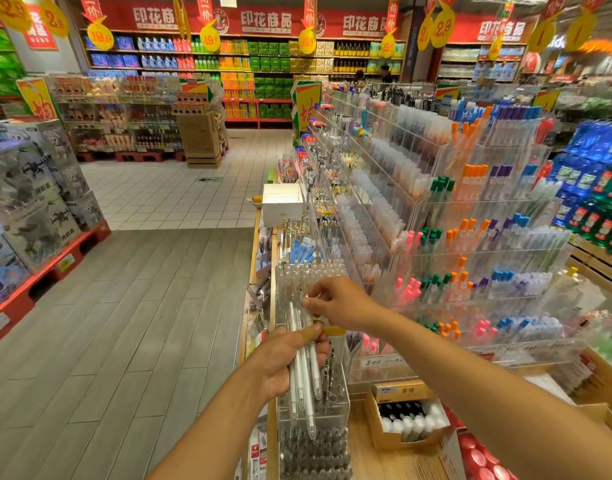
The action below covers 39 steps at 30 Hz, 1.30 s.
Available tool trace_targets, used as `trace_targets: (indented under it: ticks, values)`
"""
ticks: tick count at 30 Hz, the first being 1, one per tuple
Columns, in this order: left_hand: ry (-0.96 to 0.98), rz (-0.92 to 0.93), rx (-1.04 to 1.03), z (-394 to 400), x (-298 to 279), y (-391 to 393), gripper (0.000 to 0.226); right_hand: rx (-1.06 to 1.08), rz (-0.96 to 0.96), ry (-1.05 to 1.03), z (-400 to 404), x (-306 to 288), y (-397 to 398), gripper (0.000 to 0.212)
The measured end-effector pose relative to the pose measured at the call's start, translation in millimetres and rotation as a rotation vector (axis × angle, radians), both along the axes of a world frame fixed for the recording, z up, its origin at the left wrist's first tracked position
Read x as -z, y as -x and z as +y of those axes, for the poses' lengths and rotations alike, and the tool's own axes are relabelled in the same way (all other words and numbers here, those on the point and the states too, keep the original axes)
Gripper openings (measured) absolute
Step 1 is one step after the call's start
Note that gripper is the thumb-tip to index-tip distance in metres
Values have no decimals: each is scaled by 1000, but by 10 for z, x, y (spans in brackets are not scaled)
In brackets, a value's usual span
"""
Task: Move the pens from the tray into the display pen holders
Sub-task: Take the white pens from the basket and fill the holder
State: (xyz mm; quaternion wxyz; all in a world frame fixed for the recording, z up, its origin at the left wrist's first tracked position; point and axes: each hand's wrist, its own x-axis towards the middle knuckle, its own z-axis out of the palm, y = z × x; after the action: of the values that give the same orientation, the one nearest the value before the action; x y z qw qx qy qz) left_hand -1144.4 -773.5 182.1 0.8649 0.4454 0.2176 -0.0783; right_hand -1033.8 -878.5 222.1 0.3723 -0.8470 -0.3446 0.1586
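A bundle of white pens (pixel 302 372), clutched upright in the left hand (pixel 282 362), thumb with a tan bandage pressed across the barrels, tips pointing down over a clear acrylic pen holder (pixel 313 407) at the front edge of the wooden counter (pixel 373 455). Just above, the right hand (pixel 335 301), fingers (pixel 309 303) curled and pinching the top end of one pen of the bundle, forearm reaching in from the lower right. Behind both hands, more clear pen holders (pixel 308 271) packed with transparent-barrelled pens, running away along the counter's left edge. To the right of the near holder, an open cardboard box (pixel 406 419) with rows of black and white caps showing, resting on the counter. Beyond it, tiered acrylic display racks (pixel 470 254) stepped upward and filled with pens capped in pink, green, orange, purple and blue. Farther along the counter, a white box (pixel 283 204) standing near the aisle side. To the left, grey plank flooring (pixel 131 323) giving way to pale floor tiles, boxed goods stacked on a red pallet (pixel 37 278). In the distance, shop shelving under red banners and yellow price tags.
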Motion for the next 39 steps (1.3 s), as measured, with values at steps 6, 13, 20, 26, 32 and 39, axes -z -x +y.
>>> trace_targets:
  ticks: [6, 13, 20, 26, 32, 39]
  values:
    - [85, -5, -58, 7, 20, -17, 18, 24, 304, -129, -46, -22, -67, 16]
    - [274, 110, -208, 83, 95, -77, 14, 159, 267, -346, -110, -205, -264, 14]
    - [216, 178, -274, 129, 194, -69, 13, 66, -325, -174, -144, -238, -307, 10]
    - [209, 152, -251, 109, 129, -58, 13, 26, -418, -75, -118, -118, -330, 9]
    - [214, 141, -246, 126, 121, -49, 13, -15, -467, 59, -77, 5, -386, 5]
    - [219, 124, -234, 154, 119, -54, 13, 13, -606, 278, 113, -24, -361, 13]
